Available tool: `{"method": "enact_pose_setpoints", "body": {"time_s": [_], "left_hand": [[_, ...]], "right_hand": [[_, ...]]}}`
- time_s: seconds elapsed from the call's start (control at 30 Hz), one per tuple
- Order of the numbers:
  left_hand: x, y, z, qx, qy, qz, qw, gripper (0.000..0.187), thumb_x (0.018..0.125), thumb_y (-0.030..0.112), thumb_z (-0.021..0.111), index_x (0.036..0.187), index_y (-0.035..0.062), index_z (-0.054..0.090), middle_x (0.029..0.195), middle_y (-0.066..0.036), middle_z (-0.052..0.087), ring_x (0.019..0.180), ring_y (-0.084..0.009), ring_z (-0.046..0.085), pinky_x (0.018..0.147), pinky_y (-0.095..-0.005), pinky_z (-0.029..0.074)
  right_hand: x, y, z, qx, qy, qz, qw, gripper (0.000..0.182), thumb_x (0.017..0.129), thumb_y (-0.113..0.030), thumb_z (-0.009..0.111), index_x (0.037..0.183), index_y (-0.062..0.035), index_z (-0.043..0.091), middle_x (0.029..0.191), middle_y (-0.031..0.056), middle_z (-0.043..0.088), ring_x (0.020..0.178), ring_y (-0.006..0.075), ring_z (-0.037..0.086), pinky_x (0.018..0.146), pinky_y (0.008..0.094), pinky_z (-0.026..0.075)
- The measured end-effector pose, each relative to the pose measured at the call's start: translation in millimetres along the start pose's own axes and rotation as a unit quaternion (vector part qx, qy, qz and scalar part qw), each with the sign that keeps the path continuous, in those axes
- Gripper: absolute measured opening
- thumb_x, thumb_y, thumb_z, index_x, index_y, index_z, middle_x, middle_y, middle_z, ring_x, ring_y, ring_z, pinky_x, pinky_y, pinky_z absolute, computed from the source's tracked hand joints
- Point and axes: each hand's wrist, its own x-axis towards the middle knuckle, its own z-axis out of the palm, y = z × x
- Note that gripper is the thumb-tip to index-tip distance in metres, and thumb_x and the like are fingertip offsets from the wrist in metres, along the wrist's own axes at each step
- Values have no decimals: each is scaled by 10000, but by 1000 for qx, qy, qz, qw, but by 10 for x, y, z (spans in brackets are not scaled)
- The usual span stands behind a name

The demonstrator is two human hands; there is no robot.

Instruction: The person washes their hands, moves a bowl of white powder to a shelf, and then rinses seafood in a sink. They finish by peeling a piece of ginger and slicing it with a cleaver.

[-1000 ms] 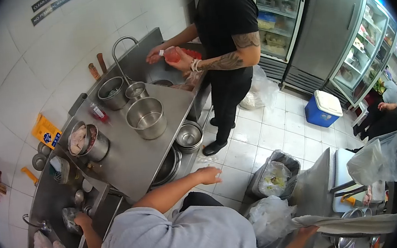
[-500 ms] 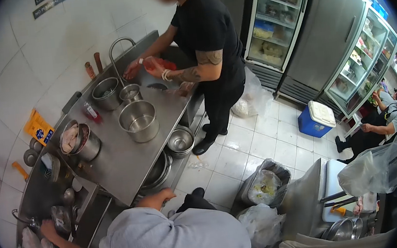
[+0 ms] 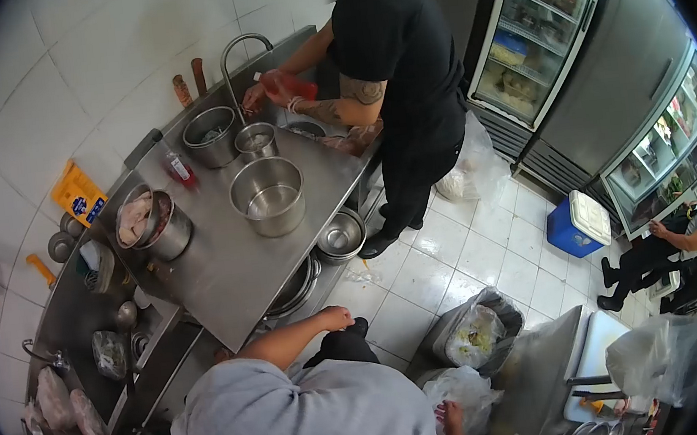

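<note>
- Left hand (image 3: 338, 317): held ahead of the grey shirt (image 3: 294, 423), fingers curled in; how tightly, or around what, cannot be told.
- Right hand (image 3: 450, 419): at the clear bag (image 3: 479, 395); cannot tell whether the fingers grip the plastic or only lie against it.
- Clear bag: just beyond the right hand, crumpled, contents unclear. Risk: thin plastic could tear or slip if pulled by a loose fold.
- Bin (image 3: 509, 313): past the bag from the right hand, lined, greenish scraps inside. Risk: a sideways knock from the bag or arm might tip it or spill scraps.
- Floor (image 3: 395, 297): tiled, beyond the left hand, with shiny patches. Risk: if wet, a shoe (image 3: 361, 327) could slide.
- Metal table (image 3: 233, 293): forward and left of the left hand, near corner close to that forearm. Risk: an outward swing of the elbow could strike it.
- Large pot (image 3: 281, 220): on the table, ahead of the left hand; out of easy bumping range, apparently.
- Co-worker (image 3: 401, 68): well ahead of both hands, holding a red bottle (image 3: 294, 86). Risk: a step backward might crowd the walkway.
</note>
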Motion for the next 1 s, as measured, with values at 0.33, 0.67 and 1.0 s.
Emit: {"method": "enact_pose_setpoints", "body": {"time_s": [0.33, 0.67, 1.0], "left_hand": [[289, 295, -637, -23, 65, 57, 996, 417, 813, 388, 556, 1045, 46, 605, 1056, -178, 603, 1004, -332, 562, 865, -400, 440], [1570, 1184, -1149, -48, -70, 165, 983, 404, 812, 320, 600, 1091, 29, 584, 1076, -179, 600, 972, -289, 591, 846, -353, 456], [2725, 2153, -1079, 106, -200, 219, 949, 457, 811, 358, 597, 1131, 32, 567, 1050, -179, 613, 921, -297, 609, 822, -368, 470]], "right_hand": [[409, -1251, 688, -147, -37, 43, 988, 261, 867, -265, 529, 1031, -62, 539, 848, 77, 631, 663, 188, 625, 543, 309, 483], [397, -1736, 560, -190, 82, -83, 975, 339, 892, -345, 483, 961, -39, 611, 806, 86, 640, 686, 176, 617, 582, 308, 478], [708, -656, 369, 27, 75, 184, 980, 257, 876, -296, 503, 1031, -106, 582, 857, 69, 624, 709, 193, 622, 575, 338, 463]]}}
